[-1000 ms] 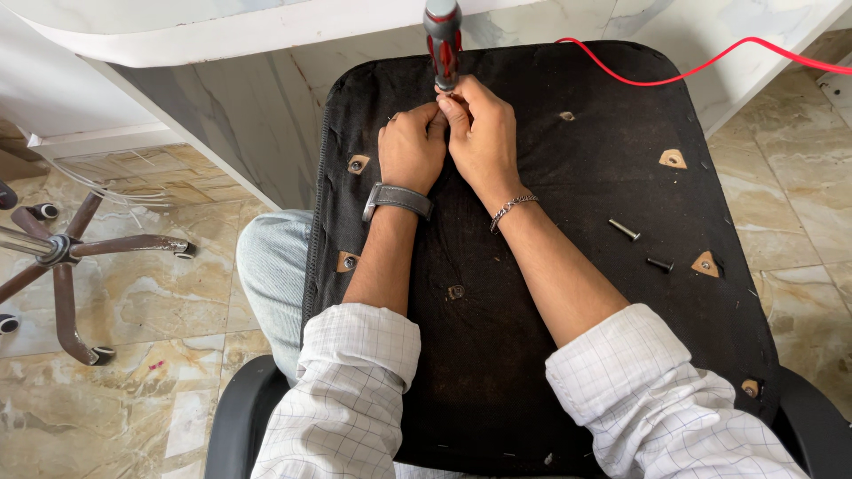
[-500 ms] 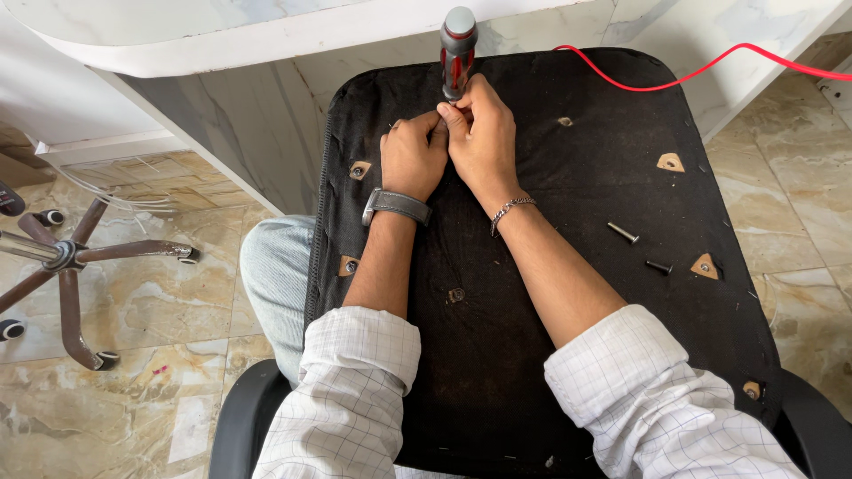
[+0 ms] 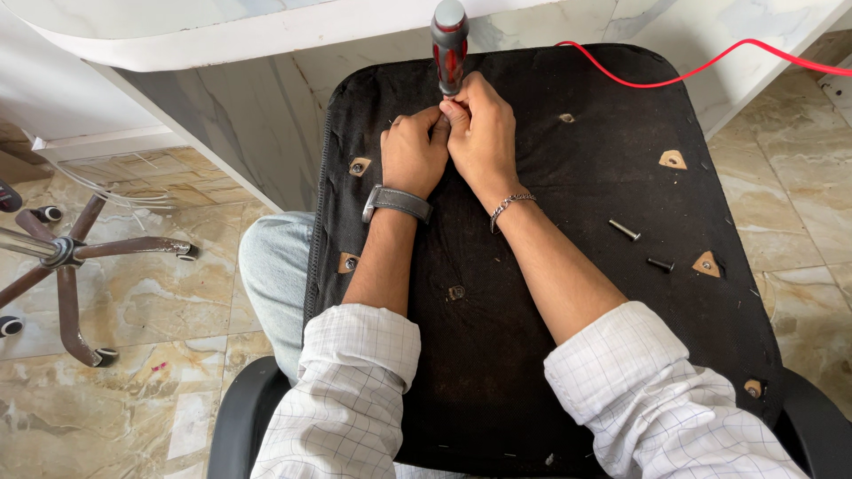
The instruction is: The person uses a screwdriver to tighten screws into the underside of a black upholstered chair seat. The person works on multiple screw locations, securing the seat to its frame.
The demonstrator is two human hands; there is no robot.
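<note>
Both hands meet at the far middle of the black seat base (image 3: 532,293): the right hand (image 3: 484,133) grips the upright screwdriver (image 3: 449,44), the left hand (image 3: 413,155) pinches closed beside its shaft.

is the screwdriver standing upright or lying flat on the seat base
Upright: the screwdriver stands handle-up from the black seat base, with the right hand and left hand gripping its lower part.

No packages, labels, signs or screens are showing anywhere in the head view.
</note>
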